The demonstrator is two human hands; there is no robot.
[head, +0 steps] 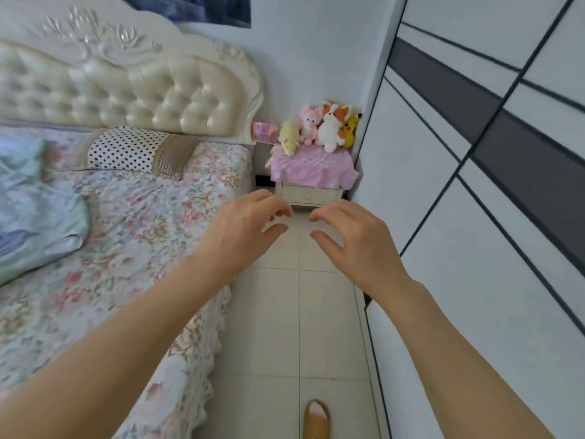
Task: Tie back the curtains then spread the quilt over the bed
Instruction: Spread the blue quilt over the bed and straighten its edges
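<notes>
Bed (133, 236) with floral sheet fills the left, wardrobe (474, 185) the right, tiled floor (285, 327) between. Quilt (34, 217), pale blue, lies bunched on the bed's far left beside the dotted pillow (126, 150), not spread. Left hand (243, 229) and right hand (357, 242) hover near each other over the floor before the nightstand (311, 193); each grip loosely curled, thumb and fingers apart, holding nothing.

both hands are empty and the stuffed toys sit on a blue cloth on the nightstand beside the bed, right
Not quite: the cloth under the stuffed toys is pink, not blue, as the head view shows. The rest holds: the left hand and right hand hold nothing, and the nightstand stands beside the bed.
</notes>
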